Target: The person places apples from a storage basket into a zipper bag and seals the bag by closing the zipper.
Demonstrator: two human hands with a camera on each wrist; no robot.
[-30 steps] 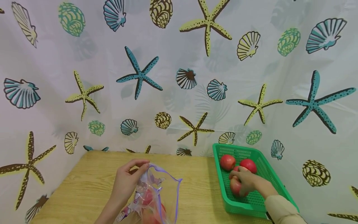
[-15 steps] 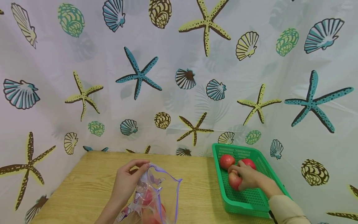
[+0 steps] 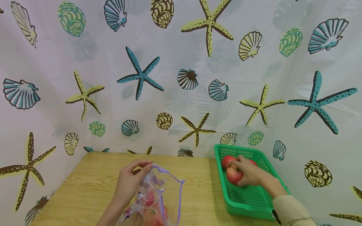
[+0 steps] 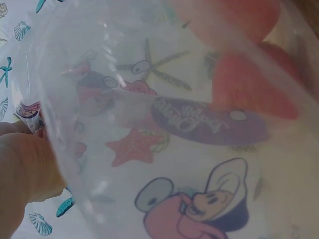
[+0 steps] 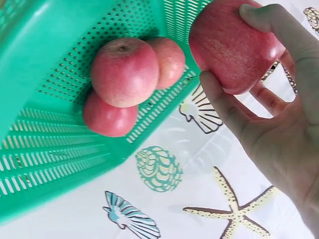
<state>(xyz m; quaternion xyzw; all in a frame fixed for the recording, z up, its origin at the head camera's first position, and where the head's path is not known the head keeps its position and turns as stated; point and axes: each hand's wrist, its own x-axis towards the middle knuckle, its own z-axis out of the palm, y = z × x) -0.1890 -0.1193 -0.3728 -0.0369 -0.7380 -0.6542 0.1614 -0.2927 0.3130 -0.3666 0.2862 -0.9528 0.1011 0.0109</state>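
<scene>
My left hand pinches the upper edge of a clear zip bag with a purple rim and cartoon prints. The bag's mouth gapes to the right, and red apples show through its plastic in the left wrist view. At the right, my right hand grips an apple between thumb and fingers, over the green basket. Three other apples cluster inside the basket in the right wrist view. In the head view the right hand partly covers them.
The basket has slotted walls and stands at the right of the wooden table. A white curtain printed with shells and starfish hangs behind and on both sides. Bare wood lies between bag and basket.
My right hand has raised the apple and shifted it slightly left and away, towards the basket's left side. The left hand and the bag have barely moved.
</scene>
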